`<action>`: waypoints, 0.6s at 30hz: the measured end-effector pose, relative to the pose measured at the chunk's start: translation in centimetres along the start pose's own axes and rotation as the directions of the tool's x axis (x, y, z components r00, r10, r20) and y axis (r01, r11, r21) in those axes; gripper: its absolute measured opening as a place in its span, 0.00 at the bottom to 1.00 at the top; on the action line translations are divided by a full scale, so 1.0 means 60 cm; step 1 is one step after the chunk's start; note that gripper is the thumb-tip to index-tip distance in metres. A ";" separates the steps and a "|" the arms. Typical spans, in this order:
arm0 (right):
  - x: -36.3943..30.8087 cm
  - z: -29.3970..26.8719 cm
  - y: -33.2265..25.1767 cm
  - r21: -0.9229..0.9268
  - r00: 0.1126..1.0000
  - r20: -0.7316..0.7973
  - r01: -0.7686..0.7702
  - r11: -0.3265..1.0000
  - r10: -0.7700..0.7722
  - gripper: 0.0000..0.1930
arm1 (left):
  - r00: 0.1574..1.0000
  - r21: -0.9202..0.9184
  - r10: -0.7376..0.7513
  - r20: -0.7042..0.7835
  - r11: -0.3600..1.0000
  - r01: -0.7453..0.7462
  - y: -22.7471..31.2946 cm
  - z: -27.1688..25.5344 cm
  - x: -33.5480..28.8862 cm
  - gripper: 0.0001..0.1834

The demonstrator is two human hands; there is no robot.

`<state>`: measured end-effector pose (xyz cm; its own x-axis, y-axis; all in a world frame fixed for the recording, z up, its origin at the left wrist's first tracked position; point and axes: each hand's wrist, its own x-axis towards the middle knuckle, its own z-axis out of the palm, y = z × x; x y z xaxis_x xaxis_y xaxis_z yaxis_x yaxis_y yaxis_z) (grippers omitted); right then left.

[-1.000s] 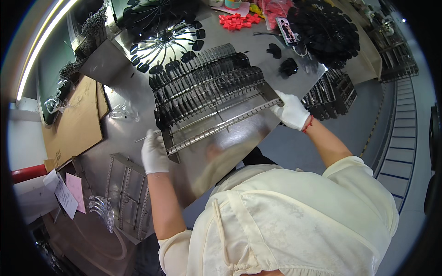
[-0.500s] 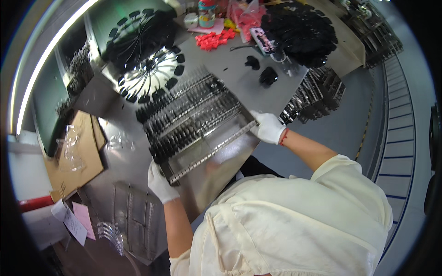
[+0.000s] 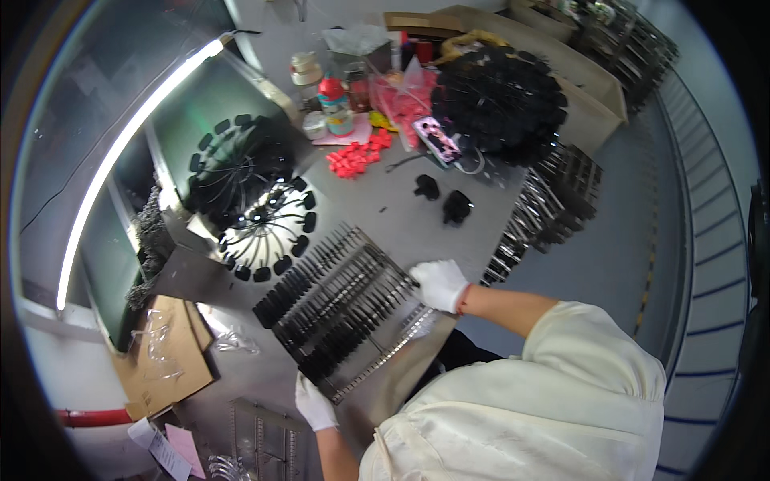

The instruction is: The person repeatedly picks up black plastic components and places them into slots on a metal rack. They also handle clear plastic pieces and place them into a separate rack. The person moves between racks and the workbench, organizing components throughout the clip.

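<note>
Head view: metal rack (image 3: 345, 309) loaded with rows of black parts, lying near the bench's front edge. Left hand (image 3: 313, 403) in a white glove, grip pinching the rack's near corner; right hand (image 3: 439, 284), also gloved, grip closed on its right end. Risk: the rack overhangs the front edge, so a tilt or slipping glove could spill parts to the floor. Steel bench (image 3: 401, 220) is cluttered: black fan-shaped jigs (image 3: 265, 228), red clips (image 3: 353, 159), bottles at the far edge. Cardboard (image 3: 160, 361) at left, light strip (image 3: 128, 144) beyond, grey floor to the right.
</note>
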<state>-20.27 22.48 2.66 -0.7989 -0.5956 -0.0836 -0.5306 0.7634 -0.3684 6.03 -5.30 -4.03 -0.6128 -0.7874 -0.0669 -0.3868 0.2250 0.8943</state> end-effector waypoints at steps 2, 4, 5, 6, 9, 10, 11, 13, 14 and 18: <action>-0.016 0.016 0.015 0.042 0.998 -0.051 0.044 0.998 -0.042 0.10 | 0.996 0.188 0.086 0.027 0.978 -0.089 0.007 -0.002 -0.022 0.20; -0.018 0.028 0.024 0.050 0.997 -0.055 0.063 0.997 -0.061 0.10 | 0.996 0.335 0.065 0.060 0.939 -0.081 0.014 -0.003 -0.037 0.21; -0.015 0.026 0.029 0.050 0.996 -0.059 0.073 0.996 -0.070 0.11 | 0.996 0.314 0.075 0.042 0.946 -0.084 0.015 0.003 -0.036 0.22; -0.009 0.023 0.031 0.051 0.996 -0.007 0.086 0.995 -0.085 0.11 | 0.998 0.256 0.012 0.065 0.966 -0.028 0.019 -0.003 -0.034 0.22; 0.049 -0.053 0.044 0.009 0.857 0.487 0.191 0.982 -0.170 0.22 | 0.976 0.302 -0.115 0.186 0.952 0.055 0.044 -0.041 -0.029 0.24; 0.088 -0.078 0.060 0.062 0.756 0.589 0.309 0.949 -0.285 0.23 | 0.990 0.232 -0.073 0.117 0.972 0.045 0.096 -0.046 -0.031 0.28; 0.128 -0.099 0.072 0.132 0.622 0.679 0.419 0.898 -0.390 0.24 | 0.983 0.303 0.180 -0.017 0.938 -0.167 0.110 -0.049 -0.029 0.31; 0.219 -0.113 0.078 0.155 0.796 0.334 0.483 0.862 -0.506 0.19 | 0.887 0.470 0.444 -0.125 0.814 -0.341 0.215 -0.020 -0.017 0.31; 0.272 -0.109 0.067 0.204 0.883 0.096 0.435 0.877 -0.460 0.17 | 0.836 0.484 0.548 -0.020 0.737 -0.472 0.255 0.007 -0.006 0.32; 0.523 -0.064 -0.042 0.329 0.953 0.012 0.283 0.901 -0.303 0.18 | 0.753 0.508 0.454 0.477 0.556 -0.658 0.342 0.139 0.016 0.36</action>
<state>-45.14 2.84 4.53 -0.5972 -0.8018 0.0213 -0.6108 0.4373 -0.6601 -8.26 3.37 10.58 -0.9654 -0.2167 0.1450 -0.1623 0.9347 0.3162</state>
